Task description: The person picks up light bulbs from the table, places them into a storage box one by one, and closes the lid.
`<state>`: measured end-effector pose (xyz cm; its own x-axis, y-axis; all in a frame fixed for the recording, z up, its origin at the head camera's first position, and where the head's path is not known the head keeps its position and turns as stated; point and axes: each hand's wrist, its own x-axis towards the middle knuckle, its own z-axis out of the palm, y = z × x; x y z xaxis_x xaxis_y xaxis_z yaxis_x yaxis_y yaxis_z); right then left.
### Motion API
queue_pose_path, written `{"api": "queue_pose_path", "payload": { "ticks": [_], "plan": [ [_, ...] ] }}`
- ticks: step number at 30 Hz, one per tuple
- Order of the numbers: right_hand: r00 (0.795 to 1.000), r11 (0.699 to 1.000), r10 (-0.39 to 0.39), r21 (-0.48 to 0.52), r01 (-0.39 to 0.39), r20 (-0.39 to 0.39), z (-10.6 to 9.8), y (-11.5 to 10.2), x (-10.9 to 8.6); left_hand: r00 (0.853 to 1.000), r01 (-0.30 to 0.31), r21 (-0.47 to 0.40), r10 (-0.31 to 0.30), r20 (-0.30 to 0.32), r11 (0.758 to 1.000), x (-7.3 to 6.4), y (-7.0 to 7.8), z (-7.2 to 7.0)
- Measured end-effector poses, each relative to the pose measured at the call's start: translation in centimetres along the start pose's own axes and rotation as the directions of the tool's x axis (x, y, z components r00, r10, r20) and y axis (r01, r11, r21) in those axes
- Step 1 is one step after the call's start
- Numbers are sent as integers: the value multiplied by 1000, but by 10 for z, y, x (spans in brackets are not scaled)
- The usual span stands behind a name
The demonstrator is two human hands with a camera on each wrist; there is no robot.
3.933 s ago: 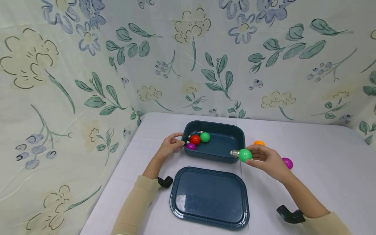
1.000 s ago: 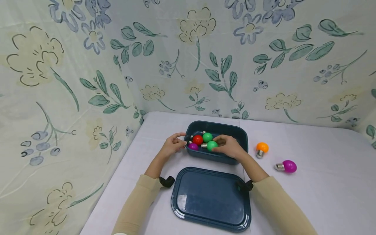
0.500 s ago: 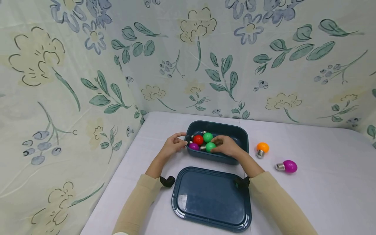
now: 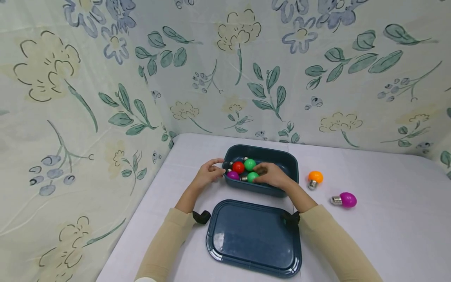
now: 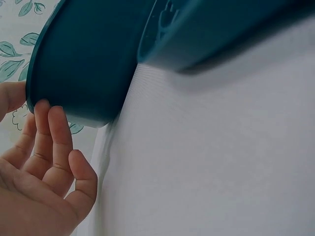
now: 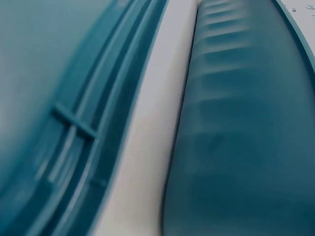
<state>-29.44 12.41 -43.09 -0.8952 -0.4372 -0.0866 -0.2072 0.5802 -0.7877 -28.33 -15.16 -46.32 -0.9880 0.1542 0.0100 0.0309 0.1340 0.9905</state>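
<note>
Toward the back of the table stands a dark blue plastic box (image 4: 260,189). My left hand (image 4: 207,173) holds its left end; the left wrist view shows the thumb at the rim and fingertips against the outer wall (image 5: 83,64). Inside the box, my right hand (image 4: 273,175) pinches a green light bulb (image 4: 252,177), low near the front wall, its metal base pointing left. Beside it lie a purple bulb (image 4: 233,175), a red bulb (image 4: 238,167) and another green bulb (image 4: 249,164). The right hand is hidden in the right wrist view.
A dark blue lid (image 4: 255,237) lies flat in front of the box, under the right wrist. Right of the box, an orange bulb (image 4: 315,177) and a purple bulb (image 4: 348,199) rest on the white tablecloth (image 4: 387,235). A floral curtain (image 4: 211,78) hangs behind.
My right hand has carried the green bulb from beyond the box's right side leftward into the box, and lowered it slightly in the last second. The left hand stays on the box.
</note>
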Motion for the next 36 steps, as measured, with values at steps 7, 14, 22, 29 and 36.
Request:
{"api": "queue_pose_path", "payload": {
  "ticks": [7, 14, 22, 29, 36],
  "plan": [
    [1000, 1000, -20, 16, 20, -4, -7, -1, -6, 1000, 10, 8, -10, 7, 1000, 0, 1, 0],
    [999, 999, -34, 12, 35, -34, -25, -6, -18, 998, 55, -8, -55, 43, 998, -5, 15, -1],
    [998, 996, -52, 67, 55, -46, -46, -8, -35, 998, 46, 0, -46, 51, 999, -19, 36, 1],
    [995, 996, -62, 54, 66, -73, -55, -9, -48, 997, 54, -9, -53, 54, 999, -19, 36, 0],
    [992, 995, -69, 66, 76, -103, -64, -9, -63, 997, 51, -2, -51, 55, 999, -19, 35, 2]
  ]
}}
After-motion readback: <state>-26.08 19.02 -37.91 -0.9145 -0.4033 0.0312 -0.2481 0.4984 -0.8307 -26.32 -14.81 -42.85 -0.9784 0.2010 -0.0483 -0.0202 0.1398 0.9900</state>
